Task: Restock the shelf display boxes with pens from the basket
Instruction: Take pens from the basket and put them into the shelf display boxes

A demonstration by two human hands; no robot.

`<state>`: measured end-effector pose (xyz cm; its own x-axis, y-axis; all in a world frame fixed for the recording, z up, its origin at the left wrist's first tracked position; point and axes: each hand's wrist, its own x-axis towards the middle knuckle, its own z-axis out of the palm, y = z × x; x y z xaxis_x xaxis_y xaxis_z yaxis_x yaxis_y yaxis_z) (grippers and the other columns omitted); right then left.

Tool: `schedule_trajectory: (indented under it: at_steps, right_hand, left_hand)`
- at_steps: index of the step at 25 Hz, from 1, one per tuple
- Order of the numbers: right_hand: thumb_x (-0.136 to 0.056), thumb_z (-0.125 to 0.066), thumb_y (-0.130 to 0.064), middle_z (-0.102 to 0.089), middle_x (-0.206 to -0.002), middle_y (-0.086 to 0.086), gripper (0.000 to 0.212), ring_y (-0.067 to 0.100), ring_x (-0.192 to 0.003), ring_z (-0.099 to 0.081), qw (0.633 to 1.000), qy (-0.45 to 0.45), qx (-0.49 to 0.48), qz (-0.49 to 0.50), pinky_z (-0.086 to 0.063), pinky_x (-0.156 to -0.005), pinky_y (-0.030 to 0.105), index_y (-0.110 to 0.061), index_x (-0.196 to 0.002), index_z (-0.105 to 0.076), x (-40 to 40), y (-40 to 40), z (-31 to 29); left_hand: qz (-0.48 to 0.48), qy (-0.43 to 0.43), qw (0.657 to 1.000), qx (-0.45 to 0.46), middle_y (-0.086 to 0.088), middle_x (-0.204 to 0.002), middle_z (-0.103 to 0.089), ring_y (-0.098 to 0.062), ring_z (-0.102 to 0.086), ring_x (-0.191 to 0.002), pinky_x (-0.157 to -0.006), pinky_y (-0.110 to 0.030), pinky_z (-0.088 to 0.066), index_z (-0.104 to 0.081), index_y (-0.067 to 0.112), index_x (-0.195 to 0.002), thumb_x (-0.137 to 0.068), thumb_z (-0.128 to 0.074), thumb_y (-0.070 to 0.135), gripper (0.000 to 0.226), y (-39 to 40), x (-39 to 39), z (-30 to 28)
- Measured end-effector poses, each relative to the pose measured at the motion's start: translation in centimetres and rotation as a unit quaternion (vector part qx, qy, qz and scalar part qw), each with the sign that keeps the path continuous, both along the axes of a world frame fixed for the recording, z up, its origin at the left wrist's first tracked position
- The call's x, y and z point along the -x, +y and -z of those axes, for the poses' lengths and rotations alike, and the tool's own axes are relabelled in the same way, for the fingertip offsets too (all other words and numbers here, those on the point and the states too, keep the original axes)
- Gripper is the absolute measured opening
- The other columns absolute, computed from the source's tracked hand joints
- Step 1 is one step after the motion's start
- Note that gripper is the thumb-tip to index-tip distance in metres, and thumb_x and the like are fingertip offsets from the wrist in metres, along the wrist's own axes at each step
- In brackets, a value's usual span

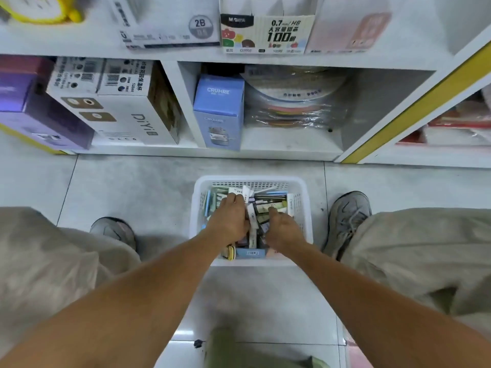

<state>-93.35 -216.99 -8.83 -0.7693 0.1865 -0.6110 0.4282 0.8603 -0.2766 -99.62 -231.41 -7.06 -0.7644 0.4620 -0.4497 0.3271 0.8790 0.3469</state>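
A white plastic basket (301,208) stands on the floor between my feet, filled with several small pen boxes and packs (268,200). Both my hands reach down into it. My left hand (231,219) has its fingers curled down among the packs on the left side. My right hand (283,225) is dug in beside it, its fingers bent around the packs in the middle. What exactly each hand holds is hidden by the hands themselves. Display boxes (265,33) of pencil leads stand on the shelf above.
The white shelf unit (239,150) rises right behind the basket. Its bottom bay holds a blue carton (219,112), wrapped coloured rolls (295,102) and white cartons (125,102) to the left. My shoes (348,219) flank the basket on grey floor tiles.
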Motion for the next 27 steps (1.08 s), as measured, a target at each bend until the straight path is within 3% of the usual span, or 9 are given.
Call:
schedule_trajectory:
  at_steps: [3, 6, 9, 13, 18, 22, 25, 27]
  right_hand:
    - [-0.093, -0.053, -0.015, -0.056, -0.127, 0.015, 0.044, 0.029, -0.114, -0.053, 0.999, 0.040, -0.022, 0.001, -0.047, -0.097, 0.039, -0.009, -0.135, -0.042, 1.3, -1.4, 0.4]
    - [-0.095, -0.054, -0.020, -0.047, -0.138, 0.011, 0.054, 0.028, -0.125, -0.046, 0.995, 0.096, 0.009, 0.031, -0.045, -0.102, 0.042, -0.015, -0.145, -0.034, 2.0, -1.6, 0.8]
    - [-0.097, -0.053, -0.034, -0.049, -0.142, 0.012, 0.062, 0.031, -0.131, -0.042, 0.997, 0.066, 0.025, 0.026, -0.040, -0.107, 0.044, -0.011, -0.150, -0.030, 3.0, -2.3, 1.1]
    - [-0.096, -0.057, -0.037, -0.046, -0.146, 0.013, 0.073, 0.033, -0.136, -0.035, 0.996, 0.041, 0.064, 0.050, -0.035, -0.110, 0.044, -0.011, -0.154, -0.022, 3.3, -3.0, 1.6]
    - [-0.094, -0.059, -0.024, -0.055, -0.131, 0.012, 0.046, 0.028, -0.116, -0.052, 0.989, 0.089, 0.029, 0.116, -0.045, -0.094, 0.038, -0.009, -0.135, -0.046, 2.5, -1.6, 1.4]
    - [-0.093, -0.057, -0.015, -0.063, -0.110, 0.012, 0.015, 0.020, -0.081, -0.052, 0.993, 0.029, -0.008, 0.117, -0.043, -0.067, 0.030, -0.009, -0.106, -0.051, 2.5, -2.2, 0.6]
    - [-0.090, -0.060, -0.015, -0.064, -0.109, 0.012, 0.026, 0.024, -0.088, -0.057, 0.991, 0.018, 0.041, 0.124, -0.047, -0.068, 0.032, -0.007, -0.114, -0.052, 3.1, -3.0, 0.5]
    - [-0.089, -0.062, -0.013, -0.064, -0.115, 0.014, 0.038, 0.032, -0.102, -0.062, 0.987, 0.018, 0.087, 0.134, -0.050, -0.075, 0.033, -0.006, -0.125, -0.051, 3.0, -3.6, 0.6]
  left_hand:
    - [-0.082, 0.076, 0.992, -0.049, -0.016, -0.127, -0.045, -0.033, -0.043, -0.120, -0.100, -0.040, -0.043, -0.048, 0.004, -0.127, -0.084, -0.062, 0.012, 0.045, -2.4, 0.9, 1.2]
    - [-0.079, -0.012, 0.996, -0.025, -0.018, -0.133, -0.043, -0.035, -0.041, -0.125, -0.106, -0.039, -0.038, -0.042, 0.002, -0.133, -0.076, -0.071, 0.021, 0.066, -3.4, 1.2, 2.2]
    - [-0.102, -0.045, 0.994, -0.009, -0.017, -0.137, -0.042, -0.034, -0.037, -0.130, -0.110, -0.038, -0.030, -0.036, 0.003, -0.137, -0.068, -0.081, 0.040, 0.090, -2.6, 1.7, 2.7]
    - [-0.149, -0.060, 0.987, 0.018, -0.022, -0.132, -0.046, -0.035, -0.042, -0.125, -0.107, -0.037, -0.034, -0.033, -0.007, -0.137, -0.078, -0.073, 0.031, 0.081, -1.5, 2.9, 2.9]
    - [-0.145, -0.141, 0.978, 0.058, -0.022, -0.141, -0.035, -0.032, -0.044, -0.129, -0.103, -0.037, -0.044, -0.043, 0.006, -0.135, -0.081, -0.066, 0.013, 0.059, -1.0, 3.0, 2.5]
    - [-0.206, -0.208, 0.956, 0.033, -0.013, -0.134, -0.043, -0.029, -0.053, -0.118, -0.092, -0.036, -0.052, -0.040, 0.012, -0.131, -0.068, -0.078, 0.011, 0.073, -1.1, 2.9, 1.9]
    - [-0.188, -0.222, 0.956, 0.026, -0.008, -0.137, -0.042, -0.025, -0.053, -0.119, -0.091, -0.032, -0.051, -0.039, 0.015, -0.134, -0.061, -0.086, 0.019, 0.087, -1.2, 2.5, 1.6]
    - [-0.190, -0.236, 0.953, -0.014, -0.004, -0.124, -0.060, -0.020, -0.061, -0.107, -0.090, -0.032, -0.054, -0.054, 0.021, -0.117, -0.058, -0.088, 0.019, 0.068, -1.1, 2.5, 1.4]
